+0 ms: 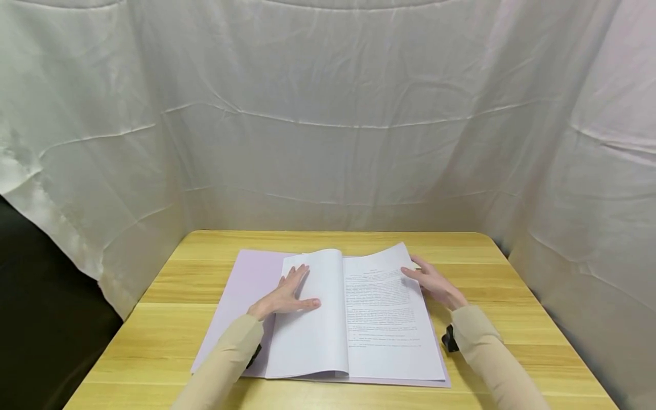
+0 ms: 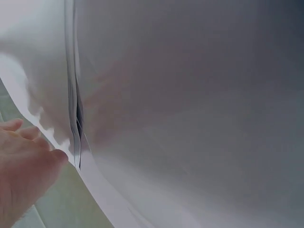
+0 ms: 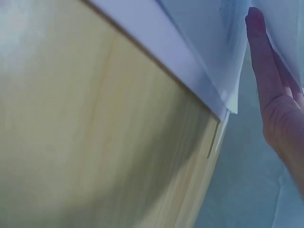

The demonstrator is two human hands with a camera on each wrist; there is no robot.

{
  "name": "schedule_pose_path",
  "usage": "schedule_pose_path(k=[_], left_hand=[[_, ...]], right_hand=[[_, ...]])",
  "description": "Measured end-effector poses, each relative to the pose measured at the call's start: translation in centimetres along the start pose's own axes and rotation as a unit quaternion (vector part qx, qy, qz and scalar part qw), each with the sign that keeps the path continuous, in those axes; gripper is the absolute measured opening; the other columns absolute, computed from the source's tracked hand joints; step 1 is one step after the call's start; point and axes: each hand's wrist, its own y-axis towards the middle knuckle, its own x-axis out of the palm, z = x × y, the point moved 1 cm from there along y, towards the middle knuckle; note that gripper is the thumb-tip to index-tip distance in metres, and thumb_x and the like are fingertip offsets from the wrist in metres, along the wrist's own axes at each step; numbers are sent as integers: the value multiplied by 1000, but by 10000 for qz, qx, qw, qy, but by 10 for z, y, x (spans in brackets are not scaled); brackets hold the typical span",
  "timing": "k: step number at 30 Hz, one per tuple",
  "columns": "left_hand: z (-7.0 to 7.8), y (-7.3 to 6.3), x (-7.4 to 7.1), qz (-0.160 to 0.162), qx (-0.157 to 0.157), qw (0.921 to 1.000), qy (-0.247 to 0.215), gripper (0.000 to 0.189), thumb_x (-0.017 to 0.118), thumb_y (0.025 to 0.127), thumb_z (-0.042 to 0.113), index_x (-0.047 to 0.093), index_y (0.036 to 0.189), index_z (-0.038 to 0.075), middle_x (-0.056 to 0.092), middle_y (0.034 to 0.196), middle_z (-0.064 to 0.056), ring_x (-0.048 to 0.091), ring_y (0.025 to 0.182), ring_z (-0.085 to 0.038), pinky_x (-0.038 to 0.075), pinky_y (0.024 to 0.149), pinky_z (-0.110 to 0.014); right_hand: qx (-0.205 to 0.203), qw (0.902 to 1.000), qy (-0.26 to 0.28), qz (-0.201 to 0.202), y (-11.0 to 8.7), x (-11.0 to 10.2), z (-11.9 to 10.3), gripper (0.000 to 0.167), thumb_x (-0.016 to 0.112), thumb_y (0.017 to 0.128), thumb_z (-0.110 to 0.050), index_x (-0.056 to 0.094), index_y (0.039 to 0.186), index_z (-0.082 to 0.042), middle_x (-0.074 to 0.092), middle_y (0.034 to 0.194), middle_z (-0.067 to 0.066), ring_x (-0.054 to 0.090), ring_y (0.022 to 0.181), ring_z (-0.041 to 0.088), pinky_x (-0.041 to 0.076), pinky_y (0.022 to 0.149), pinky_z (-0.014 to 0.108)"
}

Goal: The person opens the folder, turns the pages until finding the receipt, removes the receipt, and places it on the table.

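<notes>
A stack of white paper sheets lies spread like a book on a lilac folder [image 1: 256, 273]. The blank left-hand sheets [image 1: 307, 341] curve up toward the fold. My left hand [image 1: 287, 296] rests on them, fingers spread and thumb pointing right. On the other side lies a printed page [image 1: 379, 307] whose upper right corner is raised. At that page's right edge, near the top, my right hand [image 1: 435, 282] pinches the paper, thumb on the printed face. The right wrist view shows the thumb [image 3: 261, 52] along the sheet, with the other fingers mostly hidden.
Under the folder is a wooden table [image 1: 164, 319] with light grain. Pale grey curtains [image 1: 348, 171] hang behind it and on both sides. A dark area [image 1: 46, 319] shows at the lower left. Each beige sleeve has a black device [image 1: 449, 339] at the wrist.
</notes>
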Motion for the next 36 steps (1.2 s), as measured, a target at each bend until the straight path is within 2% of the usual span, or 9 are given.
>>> schedule_pose_path(k=[4, 7, 12, 21, 30, 33, 36], left_hand=[[1, -1, -2, 38, -128, 9999, -10, 109, 75, 85, 53, 13, 162, 5, 10, 169, -22, -2, 157, -43, -2, 126, -63], [1, -2, -3, 77, -201, 9998, 17, 110, 75, 85, 54, 13, 162, 6, 10, 170, -20, -3, 158, -41, -3, 127, -62], [1, -3, -5, 119, -246, 9996, -3, 111, 74, 85, 53, 11, 162, 5, 8, 170, -20, -4, 157, -41, -3, 126, -63], [4, -5, -8, 236, -235, 9993, -181, 109, 72, 88, 52, 8, 162, 4, 6, 169, -22, -5, 157, -42, -6, 126, -62], [8, -10, -10, 233, -303, 9989, -285, 106, 72, 89, 51, 10, 162, 5, 7, 168, -25, -4, 157, -42, -6, 126, -63], [10, -10, -11, 189, -348, 9987, -331, 106, 70, 90, 52, 7, 163, 7, 4, 169, -22, -6, 158, -40, -8, 126, -61], [12, -11, -13, 206, -404, 9981, -410, 106, 69, 90, 54, 7, 163, 9, 2, 169, -23, -6, 157, -42, -6, 125, -63]], right_hand=[[27, 9997, 146, -167, -4, 1, -2, 79, 52, 105, -39, 3, 164, -17, 52, 142, 29, 67, 103, 19, 58, 85, 36], [-16, 9985, 445, -316, -7, 3, -3, 74, 49, 106, -37, 6, 163, -20, 55, 140, 27, 68, 104, 20, 59, 86, 37], [-204, 9929, 951, -689, -12, 5, -6, 68, 42, 109, -37, 4, 163, -23, 55, 140, 24, 68, 109, 22, 59, 89, 39], [-301, 9833, 1318, -1222, -22, 10, -12, 64, 26, 110, -45, -6, 163, -27, 55, 138, 14, 64, 112, 19, 55, 92, 37], [-467, 9696, 1606, -1786, -31, 16, -20, 57, 16, 111, -44, -9, 161, -36, 57, 130, 10, 64, 109, 19, 56, 87, 37], [-552, 9635, 1721, -1973, -34, 18, -25, 57, 12, 110, -45, -10, 161, -34, 58, 128, 8, 65, 109, 18, 57, 87, 36], [-634, 9559, 1866, -2179, -36, 22, -30, 57, 10, 110, -45, -12, 161, -31, 58, 130, 8, 66, 111, 18, 59, 88, 35]])
